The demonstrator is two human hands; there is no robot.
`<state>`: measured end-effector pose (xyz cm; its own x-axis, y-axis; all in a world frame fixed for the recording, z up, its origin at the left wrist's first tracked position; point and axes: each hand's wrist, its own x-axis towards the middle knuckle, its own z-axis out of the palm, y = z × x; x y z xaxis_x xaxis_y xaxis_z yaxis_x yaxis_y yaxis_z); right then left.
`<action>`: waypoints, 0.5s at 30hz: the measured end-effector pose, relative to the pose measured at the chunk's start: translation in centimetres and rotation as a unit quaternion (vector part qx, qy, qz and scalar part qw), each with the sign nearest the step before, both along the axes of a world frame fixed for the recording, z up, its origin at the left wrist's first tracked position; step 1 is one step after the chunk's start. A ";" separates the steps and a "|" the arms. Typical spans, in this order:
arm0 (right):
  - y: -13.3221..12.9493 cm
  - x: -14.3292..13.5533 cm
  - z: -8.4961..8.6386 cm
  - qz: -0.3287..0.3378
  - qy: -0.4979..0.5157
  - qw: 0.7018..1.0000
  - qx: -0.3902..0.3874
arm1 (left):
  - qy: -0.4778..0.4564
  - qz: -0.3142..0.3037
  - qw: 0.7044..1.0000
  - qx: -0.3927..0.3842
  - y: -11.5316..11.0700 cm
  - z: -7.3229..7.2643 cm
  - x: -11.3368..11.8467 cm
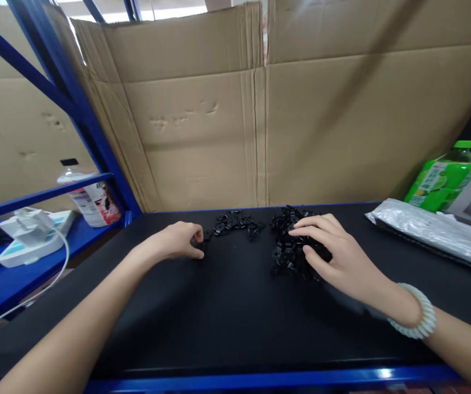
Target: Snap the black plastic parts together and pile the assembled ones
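Observation:
My left hand (180, 241) is low over the black tabletop, with thumb and forefinger curled around a small black plastic part (207, 235). The part is partly hidden and dark against the surface. To its right lies a loose, flat cluster of similar black parts (237, 222). My right hand (334, 251) rests over a taller heap of black plastic parts (287, 254), its fingers apart and fingertips at the heap's upper right side. That hand covers some of the heap, and no part shows clearly gripped in it. A pale coiled band (418, 314) circles my right wrist.
Cardboard sheets (194, 120) stand behind the black tabletop (227, 323). On the left are a blue metal frame (91, 142), a bottle (91, 197) and a power strip (34, 241) with its cable. At right lie a silvery package (436, 230) and a green-labelled bottle (443, 178).

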<state>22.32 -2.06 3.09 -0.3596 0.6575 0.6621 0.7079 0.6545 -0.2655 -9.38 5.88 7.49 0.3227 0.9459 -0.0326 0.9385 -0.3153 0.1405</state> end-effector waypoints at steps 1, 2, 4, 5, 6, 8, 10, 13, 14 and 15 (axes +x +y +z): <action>0.0 0.0 0.1 0.000 0.004 1.000 0.000 | 0.006 0.000 1.000 -0.004 0.1 -0.3 0.1; 0.0 0.0 0.1 0.002 0.008 1.000 0.000 | 0.010 -0.001 1.000 -0.007 0.1 -0.6 0.2; -0.1 0.1 0.2 0.005 0.014 1.000 0.000 | 0.013 0.000 1.000 -0.005 0.3 -1.0 0.3; -0.1 0.1 0.2 0.007 0.018 1.000 0.000 | 0.011 0.001 1.000 0.001 0.5 -1.0 0.4; -0.1 0.1 0.3 0.009 0.024 1.000 0.001 | 0.007 0.000 1.000 0.010 0.6 -1.0 0.4; -0.1 0.1 0.4 0.015 0.040 0.999 -0.001 | -0.008 -0.004 0.999 0.040 0.7 -0.7 0.7; -0.1 -0.1 0.4 0.020 0.065 0.998 -0.015 | -0.027 -0.016 0.996 0.082 0.2 -0.4 1.4; -0.4 -0.9 0.1 0.043 0.129 0.984 -0.115 | -0.127 -0.065 0.982 0.126 -1.9 -0.9 4.1; -0.5 -1.3 -0.1 0.064 0.156 0.971 -0.170 | -0.252 -0.096 0.956 0.112 -2.9 -1.3 5.3; -0.7 -1.7 -0.3 0.097 0.182 0.952 -0.225 | -0.358 -0.125 0.923 0.063 -4.0 -1.8 6.6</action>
